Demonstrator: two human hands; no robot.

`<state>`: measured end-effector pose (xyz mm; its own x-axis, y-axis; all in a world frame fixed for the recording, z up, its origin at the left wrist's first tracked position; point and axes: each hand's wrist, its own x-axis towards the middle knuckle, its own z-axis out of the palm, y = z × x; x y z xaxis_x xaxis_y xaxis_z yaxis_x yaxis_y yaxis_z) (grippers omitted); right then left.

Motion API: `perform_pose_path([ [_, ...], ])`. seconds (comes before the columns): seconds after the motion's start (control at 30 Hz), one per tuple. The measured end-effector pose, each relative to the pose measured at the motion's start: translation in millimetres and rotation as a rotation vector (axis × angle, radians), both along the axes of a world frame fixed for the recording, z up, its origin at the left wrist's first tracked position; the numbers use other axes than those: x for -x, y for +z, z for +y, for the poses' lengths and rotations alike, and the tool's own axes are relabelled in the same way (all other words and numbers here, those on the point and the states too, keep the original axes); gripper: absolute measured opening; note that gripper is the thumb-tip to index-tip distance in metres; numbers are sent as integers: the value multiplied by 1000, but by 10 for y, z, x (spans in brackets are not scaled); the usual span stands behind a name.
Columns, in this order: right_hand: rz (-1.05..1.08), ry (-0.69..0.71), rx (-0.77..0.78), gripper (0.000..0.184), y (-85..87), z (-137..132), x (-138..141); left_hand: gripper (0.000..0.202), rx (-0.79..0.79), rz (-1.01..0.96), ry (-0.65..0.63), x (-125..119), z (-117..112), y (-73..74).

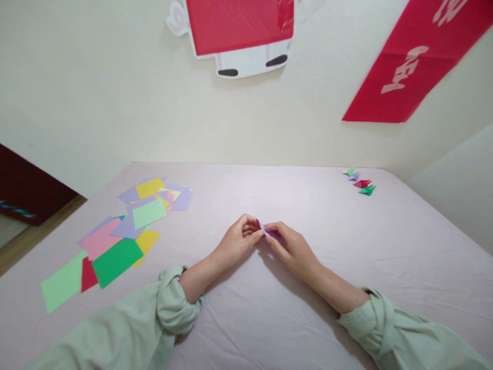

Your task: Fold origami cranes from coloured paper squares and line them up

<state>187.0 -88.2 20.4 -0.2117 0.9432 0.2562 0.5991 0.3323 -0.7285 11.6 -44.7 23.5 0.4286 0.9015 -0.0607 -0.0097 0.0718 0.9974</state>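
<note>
Between my two hands, just above the middle of the table, is a small folded piece of purple paper [263, 228]. My left hand [242, 234] pinches its left side between thumb and fingers. From the other side my right hand [288, 244] grips it, thumb below and fingers curled behind. The fingers cover much of the paper, so its full folded shape is hidden. Several small folded paper figures [362, 184] in green, purple and red stand in a row at the far right of the table.
A loose spread of coloured paper sheets [117, 262] lies on the left of the cloth-covered table [231, 329]. Behind the table rises a pale wall [115, 103] with a red-and-white cutout [242, 25] and a red banner [400, 72]. The table's far edge meets the wall.
</note>
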Motion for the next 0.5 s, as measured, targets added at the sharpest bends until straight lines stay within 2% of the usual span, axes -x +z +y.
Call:
perform_pose_path([
  [0.3, 92, 1, 67, 16, 56, -11, 29, 20, -48, 9, -13, 11, -18, -63],
  [0.5, 173, 13, 105, 18, 112, -18, 56, 17, -83, 56, -10, 0, -41, -20],
])
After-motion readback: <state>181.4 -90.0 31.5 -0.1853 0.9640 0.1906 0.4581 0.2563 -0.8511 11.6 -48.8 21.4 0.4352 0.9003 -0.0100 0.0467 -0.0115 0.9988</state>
